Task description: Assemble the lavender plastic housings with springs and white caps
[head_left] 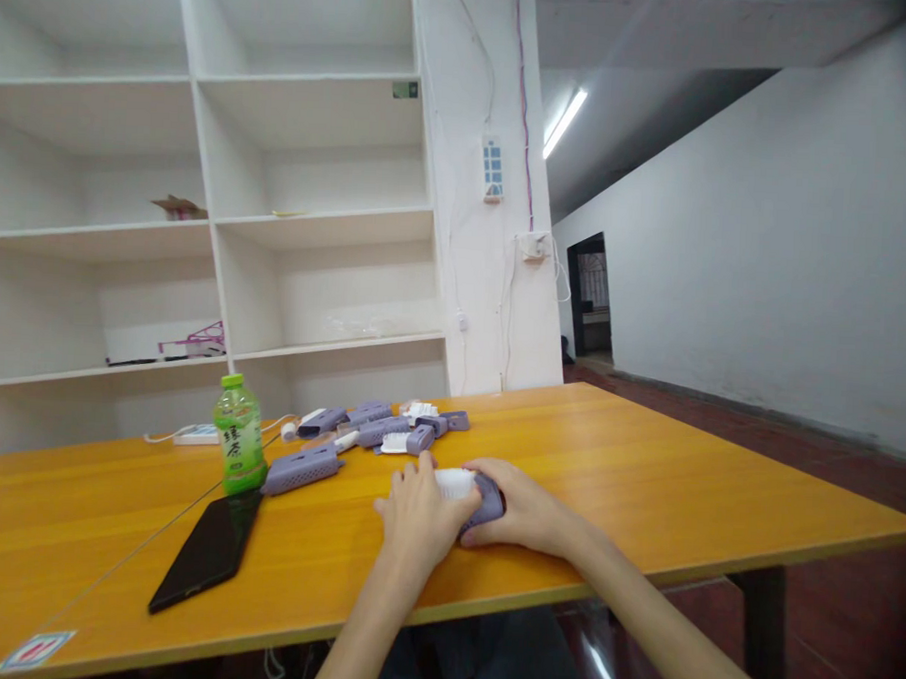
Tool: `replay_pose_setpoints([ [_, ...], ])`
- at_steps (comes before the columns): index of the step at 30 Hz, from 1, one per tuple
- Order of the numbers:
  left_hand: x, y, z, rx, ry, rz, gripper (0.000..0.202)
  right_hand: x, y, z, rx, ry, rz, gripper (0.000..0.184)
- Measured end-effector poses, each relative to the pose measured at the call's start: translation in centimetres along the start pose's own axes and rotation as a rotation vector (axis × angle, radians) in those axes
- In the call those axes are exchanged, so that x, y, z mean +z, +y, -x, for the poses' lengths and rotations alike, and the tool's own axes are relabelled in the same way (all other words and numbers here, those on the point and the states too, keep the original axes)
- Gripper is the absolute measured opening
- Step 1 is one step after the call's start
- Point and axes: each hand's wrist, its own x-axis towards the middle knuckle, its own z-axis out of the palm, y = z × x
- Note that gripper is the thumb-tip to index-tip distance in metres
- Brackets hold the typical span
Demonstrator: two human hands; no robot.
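Observation:
Just above the table's front part, both hands hold one purple-and-white plastic piece (485, 503). It has a white ribbed part at the left and a purple shell at the right. My left hand (421, 513) closes on the white side, with the thumb pressed toward the purple shell. From the right, my right hand (525, 508) curls around the purple end. Fingers cover much of the piece, so its underside is hidden. Farther back lies a loose pile of similar pieces, among them a purple perforated shell (302, 467) and a white ribbed piece with a purple end (411, 441).
On the wooden table (643, 468), a green-capped drink bottle (240, 435) stands left of the pile. A black phone (210, 549) lies in front of it. Behind it is a white power strip (197, 435) with a cable. White shelves (330, 217) rise beyond the table.

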Motion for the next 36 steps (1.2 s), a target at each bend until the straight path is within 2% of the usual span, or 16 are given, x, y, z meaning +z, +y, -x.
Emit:
replay_pose_setpoints([
  [2,0.1,-0.1,0.0,-0.006,0.012,0.005,0.063,0.1,0.3,0.0,0.002,0.002,0.005,0.089],
  [6,0.9,-0.1,-0.1,-0.028,0.083,0.004,0.082,0.4,1.0,-0.1,0.027,0.013,0.022,0.102],
  [8,1.4,-0.1,-0.3,-0.049,0.119,-0.001,0.084,0.4,1.1,0.0,0.033,0.010,0.029,0.106],
  [15,2.3,-0.3,-0.5,-0.056,0.215,-0.009,0.078,0.3,0.7,0.0,0.033,0.003,0.036,0.105],
  [24,1.7,-0.3,-0.1,-0.038,0.207,0.045,0.060,0.3,0.8,0.0,0.031,-0.001,0.050,0.103],
  [29,2.0,-0.5,0.2,-0.008,0.224,0.049,0.061,0.3,0.4,0.0,0.016,0.004,0.091,0.101],
  [32,2.6,-1.7,0.2,0.045,0.228,0.099,0.071,0.2,0.3,-0.1,0.007,0.007,0.133,0.083],
  [34,3.1,-3.3,-0.1,0.165,0.179,0.188,0.078,0.1,0.3,-0.1,0.020,0.024,0.178,0.073],
  [36,3.3,-5.4,-0.7,0.288,0.108,0.245,0.084,-0.1,0.2,-0.1,0.052,0.052,0.237,0.073],
])
